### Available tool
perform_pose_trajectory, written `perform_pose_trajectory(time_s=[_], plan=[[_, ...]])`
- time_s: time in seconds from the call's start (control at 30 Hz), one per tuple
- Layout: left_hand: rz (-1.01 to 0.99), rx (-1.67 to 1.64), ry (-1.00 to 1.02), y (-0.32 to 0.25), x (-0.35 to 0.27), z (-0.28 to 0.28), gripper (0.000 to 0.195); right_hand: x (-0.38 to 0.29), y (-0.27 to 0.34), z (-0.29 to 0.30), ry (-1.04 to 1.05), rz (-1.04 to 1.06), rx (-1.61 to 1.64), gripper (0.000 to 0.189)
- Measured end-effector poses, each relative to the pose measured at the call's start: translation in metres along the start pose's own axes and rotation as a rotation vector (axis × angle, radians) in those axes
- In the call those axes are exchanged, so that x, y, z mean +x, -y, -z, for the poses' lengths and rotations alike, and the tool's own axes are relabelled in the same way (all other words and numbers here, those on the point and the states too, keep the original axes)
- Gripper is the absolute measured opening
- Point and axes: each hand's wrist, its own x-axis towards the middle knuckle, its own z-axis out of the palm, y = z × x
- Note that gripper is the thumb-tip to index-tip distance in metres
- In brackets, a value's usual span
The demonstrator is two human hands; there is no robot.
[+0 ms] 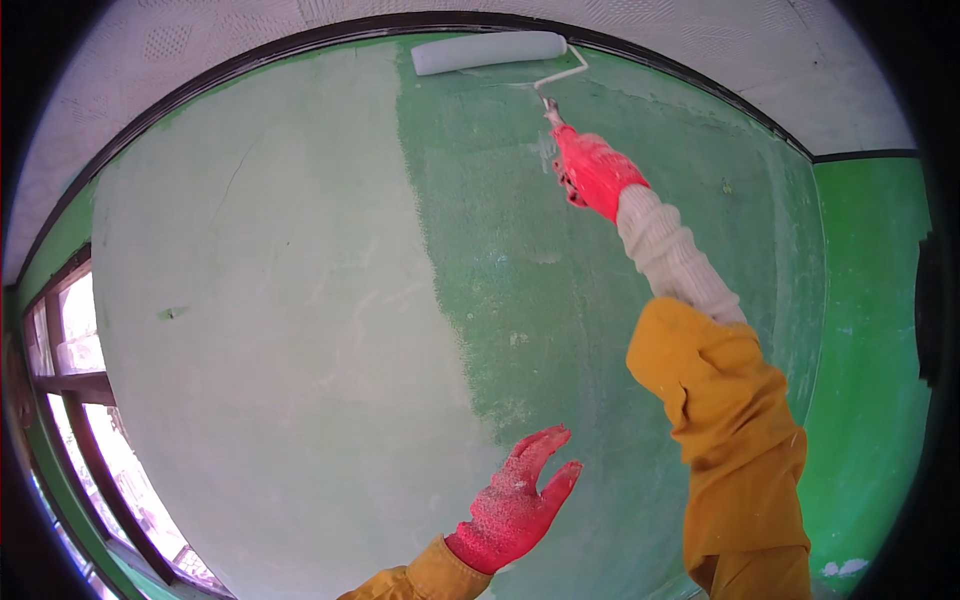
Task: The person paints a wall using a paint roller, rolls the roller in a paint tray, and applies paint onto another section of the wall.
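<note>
My right hand (598, 171), in a red glove, is raised high and grips the handle of a paint roller (489, 53). The roller's white sleeve lies nearly level against the top of the green wall (502, 255), just under the dark trim. A bent wire frame joins sleeve and handle. Pale whitish paint (300, 262) covers the wall's left part, with a ragged vertical edge against the darker green. Low in the view, my left hand (517, 499) wears a speckled red glove, thumb and fingers apart and nothing held. It is in front of the wall; contact cannot be told.
Dark trim (300, 46) runs between the wall and the textured white ceiling (247, 34). A window with dark frames (82, 386) is at the left. On the right, a brighter green wall (870, 315) meets this one at a corner, with a dark object (926, 311) at its far edge.
</note>
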Motion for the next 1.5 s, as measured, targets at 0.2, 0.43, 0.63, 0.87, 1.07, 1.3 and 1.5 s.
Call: perform_pose_trajectory(time_s=[0.2,0.43,0.63,0.87,1.07,1.3,1.5], plan=[[0.051,0.017,0.014,0.000,0.001,0.005,0.036,0.023,0.024,-0.004,-0.013,-0.065,0.239,0.051],[0.063,-0.052,-0.037,0.021,-0.003,0.014,0.036,0.019,0.002,0.001,0.064,-0.084,0.205,0.050],[0.077,-0.058,0.011,0.023,-0.001,0.011,0.035,0.033,0.013,0.011,0.037,-0.106,0.335,0.049],[0.026,-0.076,-0.023,0.020,0.017,0.012,0.038,0.010,-0.005,0.008,0.096,-0.158,0.200,0.042],[-0.079,-0.065,-0.039,-0.006,0.059,0.010,0.039,0.036,0.006,0.021,0.028,-0.119,0.291,0.048],[0.039,-0.090,0.011,-0.020,0.047,0.009,0.040,-0.002,-0.024,0.037,0.084,-0.169,0.103,0.047],[0.000,-0.159,-0.029,-0.003,0.046,-0.012,0.041,-0.086,-0.070,0.022,0.050,-0.212,0.111,0.051]])
